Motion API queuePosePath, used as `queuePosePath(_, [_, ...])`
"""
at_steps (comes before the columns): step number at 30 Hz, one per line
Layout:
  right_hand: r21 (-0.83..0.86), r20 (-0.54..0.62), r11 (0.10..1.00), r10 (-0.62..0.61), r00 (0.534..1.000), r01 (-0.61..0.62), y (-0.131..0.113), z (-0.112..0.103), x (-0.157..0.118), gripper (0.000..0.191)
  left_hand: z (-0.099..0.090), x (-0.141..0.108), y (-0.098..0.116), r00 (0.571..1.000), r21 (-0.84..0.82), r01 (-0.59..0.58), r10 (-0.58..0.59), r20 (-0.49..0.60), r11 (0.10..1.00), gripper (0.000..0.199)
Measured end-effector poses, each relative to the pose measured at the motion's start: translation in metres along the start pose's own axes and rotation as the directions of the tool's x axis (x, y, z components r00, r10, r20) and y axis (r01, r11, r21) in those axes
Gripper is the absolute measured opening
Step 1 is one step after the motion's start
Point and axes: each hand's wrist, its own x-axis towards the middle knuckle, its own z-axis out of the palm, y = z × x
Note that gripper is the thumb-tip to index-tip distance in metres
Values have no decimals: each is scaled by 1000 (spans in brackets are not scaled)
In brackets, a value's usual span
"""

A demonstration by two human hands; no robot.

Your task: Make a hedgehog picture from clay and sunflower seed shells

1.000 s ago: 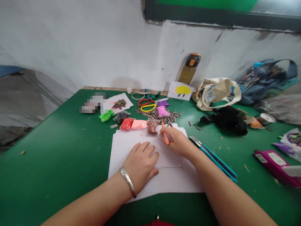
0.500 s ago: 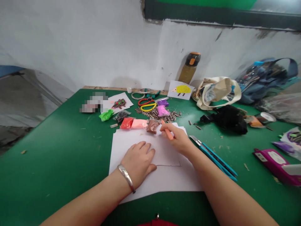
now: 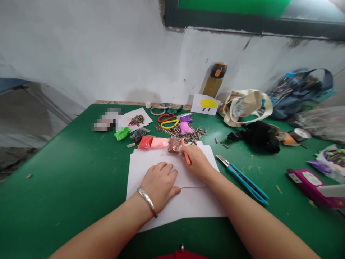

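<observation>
My left hand (image 3: 159, 185), with a silver bangle at the wrist, lies flat with fingers spread on white paper (image 3: 199, 205), pressing down a smaller white sheet (image 3: 172, 160) on top of it. My right hand (image 3: 197, 160) is closed round an orange crayon (image 3: 187, 155), which leans with its upper end up and left over the sheet's far right part; its contact with the paper is hidden. Just beyond the hands lie small bags of brown clay (image 3: 174, 145), pink clay (image 3: 160, 142) and red clay (image 3: 145, 142).
Sunflower seeds (image 3: 196, 135) and yellow-handled scissors (image 3: 169, 124) lie farther back. A hedgehog drawing (image 3: 206, 104) leans near a bottle (image 3: 215, 80). To the right are a blue-handled cutter (image 3: 242, 178), black cloth (image 3: 260, 138), a cream bag (image 3: 229, 111) and a magenta box (image 3: 304, 183).
My right hand has shifted slightly left with the crayon, which now stands a little steeper. My left hand stays in place on the paper. The view has moved slightly.
</observation>
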Motion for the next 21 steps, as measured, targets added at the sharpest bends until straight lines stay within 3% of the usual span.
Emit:
queuePosePath(4, [-107, 47, 994, -22, 999, 27, -5, -7, -1, 25, 0, 0, -1, 1000, -7, -7, 7, 2, 1000, 30])
queuePosePath(7, [-44, 100, 997, -59, 993, 64, -7, -19, -3, 26, 0, 0, -1, 1000, -11, -15, 15, -6, 1000, 30])
queuePosePath(9, [7, 62, 1000, -11, 998, 11, -9, -25, -6, 23, 2, 0, -1, 1000, -9, -20, 20, -16, 1000, 30])
queuePosePath(11, [34, -1, 999, 43, 999, -42, -11, -24, -12, 22, 4, 0, -1, 999, -12, -25, 24, -24, 1000, 31])
queuePosePath(17, [74, 87, 997, 10, 996, -16, -9, -10, -25, 33, 5, 0, -3, 1000, -40, -18, 17, -19, 999, 33])
queuePosePath(21, [203, 63, 977, 55, 996, -67, 0, -10, -22, 30, 0, 0, -11, 998, -83, -61, 63, 16, 995, 35])
